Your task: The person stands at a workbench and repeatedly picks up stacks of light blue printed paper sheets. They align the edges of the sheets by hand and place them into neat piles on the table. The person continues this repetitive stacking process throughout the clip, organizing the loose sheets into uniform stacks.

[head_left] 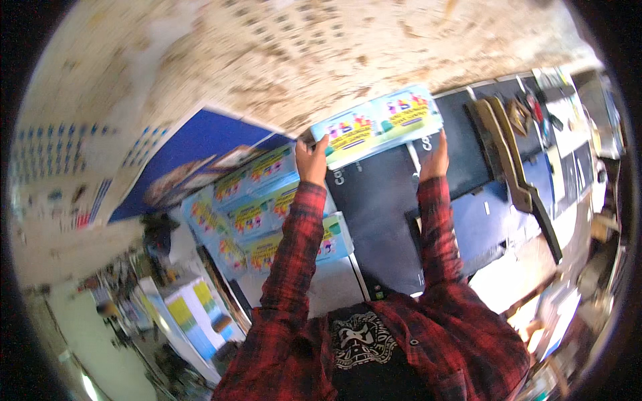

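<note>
Between my two hands is a wide printed strip of paper [381, 125], pale blue and yellow with small cartoon figures and lettering; whether it is one sheet or several, I cannot tell. My left hand [311, 162] grips its left end, thumb on top. At the right end, my right hand [435, 159] holds the lower corner with the thumb up along the edge. The strip is at the far edge of a dark tabletop [374, 207]. More printed sheets [257, 217] of the same pattern lie in overlapping piles left of my left forearm, which partly covers them.
A long brown and black lever-like tool [505, 150] lies on the right side of the table, with small tools [535, 110] beyond it. A blue poster [194, 164] leans at the stained wall [267, 73]. Boxes and paper stacks [197, 314] stand at the lower left.
</note>
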